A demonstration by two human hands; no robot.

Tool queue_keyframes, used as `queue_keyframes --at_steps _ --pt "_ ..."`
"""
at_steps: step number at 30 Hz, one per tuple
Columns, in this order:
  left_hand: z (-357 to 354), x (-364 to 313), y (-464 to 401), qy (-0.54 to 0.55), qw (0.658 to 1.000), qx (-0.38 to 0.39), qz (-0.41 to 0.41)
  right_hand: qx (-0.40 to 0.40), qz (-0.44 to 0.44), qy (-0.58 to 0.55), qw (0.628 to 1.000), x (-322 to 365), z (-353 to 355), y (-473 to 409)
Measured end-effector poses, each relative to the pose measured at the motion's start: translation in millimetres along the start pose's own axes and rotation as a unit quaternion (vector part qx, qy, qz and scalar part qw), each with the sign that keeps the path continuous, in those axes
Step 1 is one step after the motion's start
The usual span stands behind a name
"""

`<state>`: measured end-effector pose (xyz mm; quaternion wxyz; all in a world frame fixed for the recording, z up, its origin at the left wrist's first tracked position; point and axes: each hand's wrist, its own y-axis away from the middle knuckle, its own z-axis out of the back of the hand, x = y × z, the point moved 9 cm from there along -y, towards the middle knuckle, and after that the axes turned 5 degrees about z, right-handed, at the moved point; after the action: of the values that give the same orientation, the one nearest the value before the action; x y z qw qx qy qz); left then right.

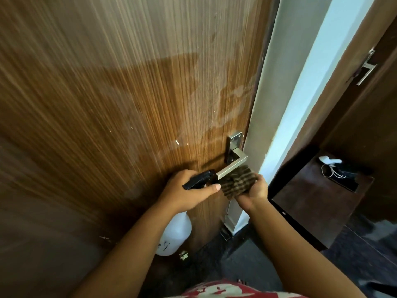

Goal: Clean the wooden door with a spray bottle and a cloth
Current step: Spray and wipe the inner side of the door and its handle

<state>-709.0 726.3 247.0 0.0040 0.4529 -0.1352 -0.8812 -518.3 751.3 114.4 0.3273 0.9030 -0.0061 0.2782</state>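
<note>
The wooden door (pixel 133 100) fills the left and middle of the view, with damp streaks above its metal handle (pixel 233 162). My left hand (pixel 189 194) grips the black trigger head of a white spray bottle (pixel 175 235), which hangs below the hand close to the door. My right hand (pixel 254 190) holds a brown striped cloth (pixel 237 182) bunched against the underside of the handle lever. The two hands are almost touching, just below the handle.
The door's edge and a pale frame (pixel 277 104) run down the right of the door. Further right stands a dark wooden cabinet (pixel 318 198) with a phone, a cord and a white object on it. Another dark door with a metal handle (pixel 366 69) is at the far right.
</note>
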Motion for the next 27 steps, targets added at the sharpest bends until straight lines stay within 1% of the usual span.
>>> queue_keyframes --at_steps 2,3,4,5,6,7,8,9,10,11,12,13,14,15,16,18,19,20,21,22,23,24,25,26,27 --pt "2.8 -1.5 1.9 0.0 1.0 0.0 0.001 -0.03 0.1 0.014 0.994 22.7 3.8 8.0" --pt "5.0 -1.9 1.8 0.001 1.0 -0.009 0.006 -0.031 0.166 0.048 0.984 36.1 1.1 14.3" --pt "6.5 -2.9 1.6 0.0 1.0 -0.016 0.01 -0.008 0.251 0.1 0.963 51.3 -7.3 25.5" --pt "7.5 -5.3 1.6 -0.005 1.0 -0.023 0.011 0.041 0.349 0.163 0.922 64.7 -22.4 40.9" --pt "9.2 -8.4 1.9 -0.009 0.999 -0.032 0.007 0.108 0.454 0.245 0.85 72.0 -40.1 59.3" --pt "12.6 -11.7 2.7 -0.01 0.999 -0.048 0.001 0.168 0.546 0.344 0.745 68.0 -55.9 76.4" --pt "16.9 -16.1 2.7 -0.004 0.997 -0.071 -0.01 0.203 0.615 0.451 0.613 54.9 -67.2 87.8" --pt "21.2 -19.6 3.2 0.008 0.996 -0.092 -0.02 0.219 0.655 0.535 0.487 38.0 -71.7 92.2" --pt "23.3 -22.6 3.4 0.024 0.994 -0.105 -0.025 0.229 0.668 0.586 0.397 26.6 -72.2 89.4" --pt "23.8 -24.0 3.7 0.039 0.993 -0.108 -0.023 0.236 0.674 0.609 0.344 23.1 -72.6 84.7" --pt "22.8 -24.6 3.2 0.051 0.993 -0.106 -0.017 0.237 0.68 0.621 0.31 26.9 -75.3 80.7" --pt "21.3 -24.9 2.5 0.058 0.993 -0.104 -0.01 0.232 0.682 0.628 0.293 36.1 -79.2 75.1" --pt "19.9 -25.3 1.7 0.062 0.993 -0.102 -0.005 0.227 0.683 0.631 0.291 48.5 -83.8 70.6" --pt "18.6 -25.8 1.8 0.064 0.993 -0.103 -0.001 0.225 0.679 0.629 0.306 60.8 -87.2 67.1" --pt "18.2 -26.0 2.5 0.065 0.992 -0.107 0.0 0.22 0.673 0.624 0.33 69.0 -90.7 66.9" --pt "18.6 -26.2 4.3 0.058 0.992 -0.116 0.001 0.19 0.645 0.626 0.395 66.7 -92.4 73.0" --pt "19.9 -25.7 5.6 0.055 0.991 -0.121 0.003 0.17 0.628 0.639 0.411 54.9 -90.8 79.1" --pt "22.7 -25.3 6.0 0.054 0.99 -0.13 0.004 0.165 0.619 0.652 0.406 38.5 -92.4 87.5" --pt "25.5 -24.6 6.3 0.059 0.989 -0.136 0.006 0.183 0.621 0.663 0.376 20.4 -95.0 98.0" --pt "27.9 -24.2 5.7 0.069 0.988 -0.139 0.007 0.215 0.634 0.666 0.329 4.4 -98.1 108.7" --pt "29.0 -24.5 5.2 0.081 0.987 -0.14 0.007 0.255 0.652 0.659 0.274 -5.5 -99.8 117.0" --pt "30.0 -25.4 4.3 0.089 0.986 -0.141 0.004 0.289 0.669 0.648 0.224 -7.3 -100.5 120.0" --pt "30.0 -26.8 3.3 0.088 0.986 -0.14 0.003 0.315 0.678 0.637 0.191 -2.7 -99.1 118.1" --pt "29.1 -27.5 2.4 0.084 0.987 -0.138 0.001 0.335 0.678 0.629 0.18 4.2 -95.3 113.6" --pt "28.4 -26.7 2.2 0.081 0.987 -0.137 0.001 0.344 0.671 0.628 0.192 14.0 -90.4 105.5"
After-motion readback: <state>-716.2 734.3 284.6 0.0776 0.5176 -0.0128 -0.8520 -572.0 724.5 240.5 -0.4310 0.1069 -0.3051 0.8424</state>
